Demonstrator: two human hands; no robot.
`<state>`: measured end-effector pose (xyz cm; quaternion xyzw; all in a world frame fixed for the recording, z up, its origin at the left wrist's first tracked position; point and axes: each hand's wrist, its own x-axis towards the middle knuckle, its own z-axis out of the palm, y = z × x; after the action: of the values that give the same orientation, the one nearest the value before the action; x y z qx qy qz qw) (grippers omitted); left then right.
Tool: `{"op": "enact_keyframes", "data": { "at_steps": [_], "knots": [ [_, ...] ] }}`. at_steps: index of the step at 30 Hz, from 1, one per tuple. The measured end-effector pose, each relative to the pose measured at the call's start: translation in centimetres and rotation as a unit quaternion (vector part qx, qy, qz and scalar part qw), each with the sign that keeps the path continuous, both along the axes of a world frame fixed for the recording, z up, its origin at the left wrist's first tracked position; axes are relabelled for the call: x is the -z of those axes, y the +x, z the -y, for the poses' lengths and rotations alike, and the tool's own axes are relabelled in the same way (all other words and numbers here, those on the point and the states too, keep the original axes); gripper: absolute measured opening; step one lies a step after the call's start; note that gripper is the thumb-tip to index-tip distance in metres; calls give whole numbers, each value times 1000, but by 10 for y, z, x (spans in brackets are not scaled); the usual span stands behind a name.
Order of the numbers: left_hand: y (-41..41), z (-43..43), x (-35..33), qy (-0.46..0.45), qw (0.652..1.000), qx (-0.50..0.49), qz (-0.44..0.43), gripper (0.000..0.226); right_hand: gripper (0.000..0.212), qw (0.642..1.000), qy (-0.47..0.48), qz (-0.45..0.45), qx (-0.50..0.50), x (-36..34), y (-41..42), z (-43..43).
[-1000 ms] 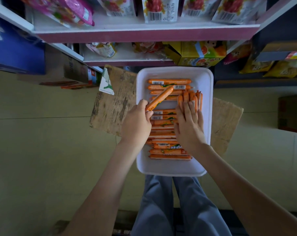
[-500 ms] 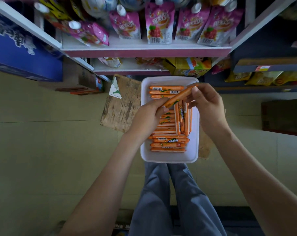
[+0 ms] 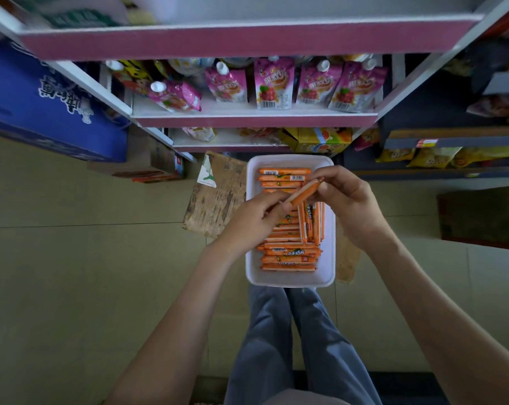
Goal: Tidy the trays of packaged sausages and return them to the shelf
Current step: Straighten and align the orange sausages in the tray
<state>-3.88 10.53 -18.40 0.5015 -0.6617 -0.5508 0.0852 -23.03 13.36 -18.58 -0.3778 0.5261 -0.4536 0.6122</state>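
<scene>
Sausage [image 3: 305, 192] pinched at both ends, L hand [image 3: 256, 220] on lower end, R hand [image 3: 346, 200] on upper, over tray [image 3: 291, 279] at frame centre. Tidying step, I judge; next I lay it crosswise w/ the stack [image 3: 288, 252], aligned.

A: Any text legible?
B: None fully. Blue carton [image 3: 28, 112]: white characters, blurred. Pink pouches [image 3: 272, 83]: characters and barcodes, digits too small. Sausages [image 3: 285, 171]: barcodes on the wrappers, unreadable.

One tray [image 3: 290, 280]; five pink pouches [image 3: 273, 86]; sausages [image 3: 288, 252] uncountable, overlapping.
</scene>
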Motion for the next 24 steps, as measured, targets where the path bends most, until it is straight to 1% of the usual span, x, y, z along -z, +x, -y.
{"op": "enact_keyframes", "data": {
  "at_steps": [2,4,7,9,10,12,15,17,22,24],
  "knots": [
    [3,0,-9,-9,1000,-9,-11,15,16,1000,-4,1,-11,-13,2,3],
    [4,-2,-17,-25,999,-22,-1,8,19,1000,5,-23,-12,-25,4,7],
    [5,-4,-28,-70,996,-56,3,12,13,993,20,-113,-11,-37,8,14],
    [5,-3,-36,-91,993,-80,0,13,26,982,26,-185,-27,-43,9,18],
    [6,-3,-39,-96,991,-88,-2,11,33,980,27,-194,-35,-47,9,19],
    [6,-4,-43,-115,988,-100,-1,10,40,984,24,-168,-46,-56,11,21],
    [8,-4,-51,-156,981,-111,-7,11,39,993,29,-104,-47,-64,12,23],
    [9,-6,-58,-162,980,-114,-15,11,38,996,34,-67,-48,-66,13,24],
    [13,-11,-76,-106,984,-136,-35,18,36,998,41,39,-40,-77,20,24],
    [16,-12,-83,-100,987,-120,-42,22,34,996,49,73,-32,-82,23,25]
  ]
}}
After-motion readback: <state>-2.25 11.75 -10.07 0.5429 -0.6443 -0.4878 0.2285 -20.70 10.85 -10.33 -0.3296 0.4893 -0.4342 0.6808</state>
